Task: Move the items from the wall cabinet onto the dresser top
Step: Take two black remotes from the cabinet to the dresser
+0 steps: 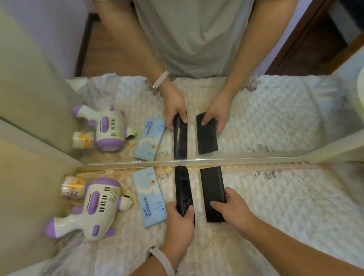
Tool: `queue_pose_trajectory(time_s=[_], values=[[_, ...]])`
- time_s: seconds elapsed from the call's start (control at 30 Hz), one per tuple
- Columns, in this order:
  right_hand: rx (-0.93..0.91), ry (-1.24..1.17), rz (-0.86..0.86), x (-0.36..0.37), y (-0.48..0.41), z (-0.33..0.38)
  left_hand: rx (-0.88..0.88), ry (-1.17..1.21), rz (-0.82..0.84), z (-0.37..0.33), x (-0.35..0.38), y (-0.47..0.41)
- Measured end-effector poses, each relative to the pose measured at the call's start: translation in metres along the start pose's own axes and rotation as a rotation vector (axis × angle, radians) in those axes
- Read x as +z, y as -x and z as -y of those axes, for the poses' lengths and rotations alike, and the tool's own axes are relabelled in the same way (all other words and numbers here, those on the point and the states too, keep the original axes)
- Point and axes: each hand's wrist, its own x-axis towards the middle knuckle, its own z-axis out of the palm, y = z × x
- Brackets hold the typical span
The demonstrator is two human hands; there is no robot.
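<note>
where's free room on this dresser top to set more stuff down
The quilted cover right of the black slab is bare; so is the near patch in front of the purple toy. Crowded at back left: tissue pack, toy, blue packet, remote.

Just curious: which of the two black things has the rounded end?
The narrower remote in the left hand; the flat slab in the right hand has square corners.

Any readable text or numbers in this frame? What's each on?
"24.401", slightly soft: flat light-blue paper packet.
Chinese line beside it, same packet: too blurred to read.
No legible text: rounded black plastic remote, flat black rectangular slab, white-and-purple plastic toy.
</note>
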Motion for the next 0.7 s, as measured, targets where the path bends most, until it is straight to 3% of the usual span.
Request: queue_pose_trajectory(time_s=[0.2, 0.53, 0.7], values=[[0.015, 0.046, 0.047, 0.003, -0.012, -0.005, 0.013, -0.054, 0.024, 0.011, -0.001, -0.004], [-0.149, 0.514, 0.041, -0.020, -0.004, 0.001, 0.193, -0.304, -0.049, 0.013, -0.003, 0.030], [-0.225, 0.569, 0.078, -0.044, 0.008, 0.005, 0.250, -0.455, -0.076, -0.001, -0.007, 0.058]])
